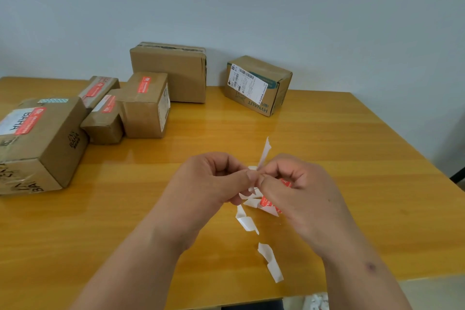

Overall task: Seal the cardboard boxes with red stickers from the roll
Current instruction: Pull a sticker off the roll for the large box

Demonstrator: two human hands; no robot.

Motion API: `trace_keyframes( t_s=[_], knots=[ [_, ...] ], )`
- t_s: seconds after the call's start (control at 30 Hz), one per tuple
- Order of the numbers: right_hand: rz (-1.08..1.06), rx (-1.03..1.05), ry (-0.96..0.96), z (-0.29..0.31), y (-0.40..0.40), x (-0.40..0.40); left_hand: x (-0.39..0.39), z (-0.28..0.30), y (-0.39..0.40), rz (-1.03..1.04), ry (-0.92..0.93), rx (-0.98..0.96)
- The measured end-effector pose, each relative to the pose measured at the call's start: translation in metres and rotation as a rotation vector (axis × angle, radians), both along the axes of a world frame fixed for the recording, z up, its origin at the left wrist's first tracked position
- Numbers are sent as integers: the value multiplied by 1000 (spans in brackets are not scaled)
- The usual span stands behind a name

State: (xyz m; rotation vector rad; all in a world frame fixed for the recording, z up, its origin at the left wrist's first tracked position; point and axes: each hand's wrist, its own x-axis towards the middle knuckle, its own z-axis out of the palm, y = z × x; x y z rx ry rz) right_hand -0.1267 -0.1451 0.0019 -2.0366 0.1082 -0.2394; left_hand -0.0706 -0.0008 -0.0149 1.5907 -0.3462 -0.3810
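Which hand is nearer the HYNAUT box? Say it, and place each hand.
Right. The right hand sits below the HYNAUT box, toward the near edge, fingers pinching the sticker strip. The left hand is farther left, pinching the same strip.

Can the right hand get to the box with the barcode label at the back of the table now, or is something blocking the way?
Probably not yet: bare table leaves the way to the barcode box free, but the right hand is busy, pinching the sticker strip together with the left hand.
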Motion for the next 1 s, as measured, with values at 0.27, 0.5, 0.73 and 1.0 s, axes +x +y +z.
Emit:
trace_keyframes(
  t_s=[0.27,0.5,0.73,1.0],
  knots=[
    [-75,-182,-2,-9,-10,5,4,1,4,108,-102,199],
    [-240,-378,31,-9,-25,7,23,-10,14,349,-234,337],
    [-283,-656,124,4,-25,6,28,-15,18,533,-359,310],
    [-175,-353,166,-3,-14,13,21,-19,13,531,-845,435]
  ],
)
